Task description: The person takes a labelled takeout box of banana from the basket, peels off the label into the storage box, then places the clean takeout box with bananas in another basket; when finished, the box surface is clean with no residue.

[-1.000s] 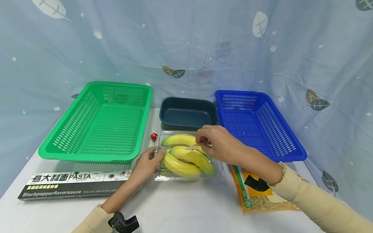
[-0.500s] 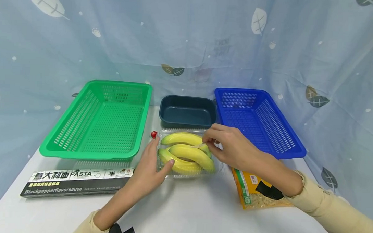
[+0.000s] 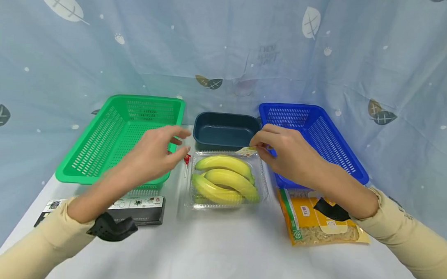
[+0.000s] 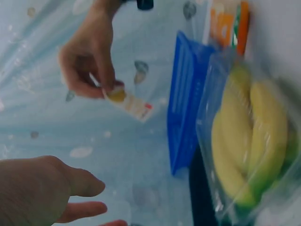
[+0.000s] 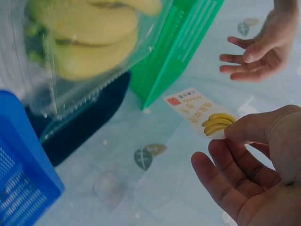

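A clear plastic clamshell box (image 3: 263,196) with yellow bananas (image 3: 223,182) inside rests on the white table. Above its back right corner my right hand (image 3: 286,152) pinches a small printed label (image 5: 200,112) between thumb and forefinger. The label bears a picture of bananas and hangs clear of the lid. My left hand (image 3: 153,151) is in the air before the green basket (image 3: 72,177), fingers apart and holding nothing. A red-wrapped lollipop (image 3: 187,158) lies left of the box, just beyond the left fingertips in the head view.
Behind the banana box stands a dark teal bin (image 3: 227,145). A blue basket (image 3: 359,177) is at the back right, with an orange food packet (image 3: 313,216) in front of it. My left forearm partly hides a black and white pasta box (image 3: 143,214).
The right hand has lifted the label up off the banana box and back a little. My left hand has left the box's side and risen to the left.
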Demonstrator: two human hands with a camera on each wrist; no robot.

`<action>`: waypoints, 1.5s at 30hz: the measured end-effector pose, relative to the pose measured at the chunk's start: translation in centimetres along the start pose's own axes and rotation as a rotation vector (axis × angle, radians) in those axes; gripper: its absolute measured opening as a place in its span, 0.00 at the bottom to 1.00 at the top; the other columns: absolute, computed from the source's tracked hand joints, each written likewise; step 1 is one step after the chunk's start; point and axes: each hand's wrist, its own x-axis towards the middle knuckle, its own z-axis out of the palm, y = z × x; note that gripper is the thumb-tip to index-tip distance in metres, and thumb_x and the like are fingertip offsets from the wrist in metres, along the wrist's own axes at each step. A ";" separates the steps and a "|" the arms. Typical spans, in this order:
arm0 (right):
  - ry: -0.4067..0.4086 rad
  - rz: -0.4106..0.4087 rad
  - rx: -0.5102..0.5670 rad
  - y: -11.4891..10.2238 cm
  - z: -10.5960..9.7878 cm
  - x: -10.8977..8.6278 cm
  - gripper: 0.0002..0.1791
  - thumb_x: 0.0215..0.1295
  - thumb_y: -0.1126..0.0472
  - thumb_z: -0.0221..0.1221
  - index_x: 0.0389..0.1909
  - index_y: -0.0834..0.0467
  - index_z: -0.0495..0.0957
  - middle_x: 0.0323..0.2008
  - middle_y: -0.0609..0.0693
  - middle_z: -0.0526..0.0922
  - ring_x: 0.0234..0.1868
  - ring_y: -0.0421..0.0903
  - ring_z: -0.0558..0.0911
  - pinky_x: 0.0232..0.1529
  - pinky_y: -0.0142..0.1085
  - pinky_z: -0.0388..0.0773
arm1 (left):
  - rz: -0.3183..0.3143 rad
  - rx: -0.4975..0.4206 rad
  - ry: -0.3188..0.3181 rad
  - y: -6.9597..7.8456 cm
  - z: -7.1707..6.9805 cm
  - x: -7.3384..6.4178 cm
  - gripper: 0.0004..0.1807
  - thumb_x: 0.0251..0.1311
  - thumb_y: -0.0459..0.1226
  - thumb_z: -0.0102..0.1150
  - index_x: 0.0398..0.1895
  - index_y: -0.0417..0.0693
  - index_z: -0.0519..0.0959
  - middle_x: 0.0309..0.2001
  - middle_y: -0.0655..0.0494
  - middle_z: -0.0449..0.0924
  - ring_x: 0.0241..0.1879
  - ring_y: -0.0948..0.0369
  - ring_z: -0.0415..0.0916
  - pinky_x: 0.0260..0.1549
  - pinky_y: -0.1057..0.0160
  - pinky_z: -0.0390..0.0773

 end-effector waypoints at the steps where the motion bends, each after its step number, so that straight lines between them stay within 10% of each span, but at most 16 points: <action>1: 0.000 -0.001 -0.012 0.3 -0.1 0.4 0.11 0.56 0.75 0.68 0.37 0.60 0.83 0.35 0.50 0.82 0.33 0.42 0.78 0.34 0.34 0.81 | -0.009 0.000 -0.007 -0.2 -0.5 0.7 0.19 0.69 0.36 0.58 0.61 0.41 0.76 0.55 0.46 0.80 0.51 0.50 0.80 0.42 0.50 0.82; 12: -0.038 0.057 -0.075 3.6 -0.1 4.4 0.06 0.61 0.73 0.65 0.36 0.61 0.84 0.35 0.53 0.83 0.35 0.47 0.82 0.38 0.40 0.81 | -0.042 0.229 -0.034 -3.8 -0.6 9.2 0.22 0.68 0.33 0.53 0.64 0.38 0.71 0.51 0.40 0.80 0.26 0.52 0.79 0.24 0.55 0.75; 20: -0.162 0.162 -0.090 6.6 2.5 6.1 0.08 0.65 0.73 0.60 0.38 0.61 0.85 0.35 0.54 0.83 0.34 0.48 0.79 0.37 0.41 0.79 | -0.082 0.217 -0.200 -6.1 1.4 14.0 0.25 0.70 0.35 0.55 0.68 0.35 0.67 0.50 0.38 0.79 0.32 0.52 0.80 0.45 0.49 0.78; 27: -0.291 0.258 -0.101 9.3 5.2 7.1 0.10 0.67 0.73 0.57 0.41 0.62 0.85 0.38 0.56 0.84 0.34 0.50 0.81 0.39 0.43 0.81 | -0.190 0.275 -0.276 -6.6 4.3 17.3 0.14 0.68 0.32 0.52 0.53 0.35 0.75 0.33 0.45 0.75 0.16 0.60 0.60 0.18 0.62 0.64; 31: -0.320 0.283 -0.103 10.5 6.5 7.6 0.09 0.68 0.72 0.57 0.42 0.64 0.85 0.39 0.57 0.85 0.36 0.52 0.83 0.41 0.44 0.82 | -0.210 0.330 -0.264 -6.6 5.4 18.5 0.05 0.68 0.31 0.54 0.41 0.38 0.77 0.23 0.50 0.68 0.18 0.60 0.60 0.19 0.61 0.64; 39: -0.362 0.310 -0.137 11.8 8.7 7.8 0.11 0.67 0.73 0.56 0.43 0.63 0.85 0.41 0.57 0.85 0.37 0.52 0.84 0.42 0.43 0.83 | -0.231 0.334 -0.254 -7.8 6.9 18.6 0.21 0.67 0.32 0.58 0.61 0.34 0.72 0.34 0.45 0.77 0.27 0.55 0.74 0.25 0.59 0.72; 45: -0.423 0.347 -0.157 13.3 9.6 8.3 0.08 0.66 0.72 0.58 0.39 0.62 0.85 0.39 0.56 0.85 0.35 0.50 0.83 0.39 0.42 0.82 | -0.248 0.339 -0.273 -8.8 7.3 18.9 0.11 0.66 0.33 0.61 0.48 0.37 0.79 0.34 0.46 0.79 0.28 0.55 0.75 0.25 0.59 0.73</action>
